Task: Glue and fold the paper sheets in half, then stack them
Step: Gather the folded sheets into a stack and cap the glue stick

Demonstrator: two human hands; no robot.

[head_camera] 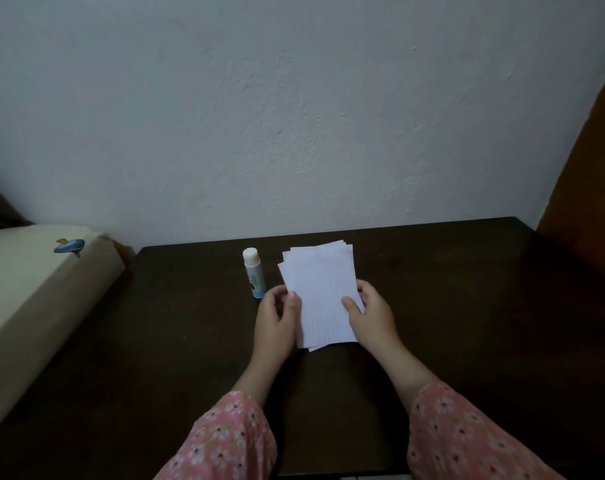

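At mid-worktop [432, 306], both hands on the sheets [323, 296].
Left hand [277, 318] pinches the stack's left edge, right hand [370, 315] grips the right edge, thumb on top; sheets slightly fanned, unfolded. Glue stick [252, 271] stands upright just left of them, capped.

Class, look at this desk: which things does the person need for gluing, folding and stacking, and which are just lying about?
Needed for the job:
- stack of paper sheets, gripped by the left hand and right hand
- glue stick, standing capped on the table, left of the sheets

Just lying about:
- cream cushion with a small blue picture, off the table's left edge
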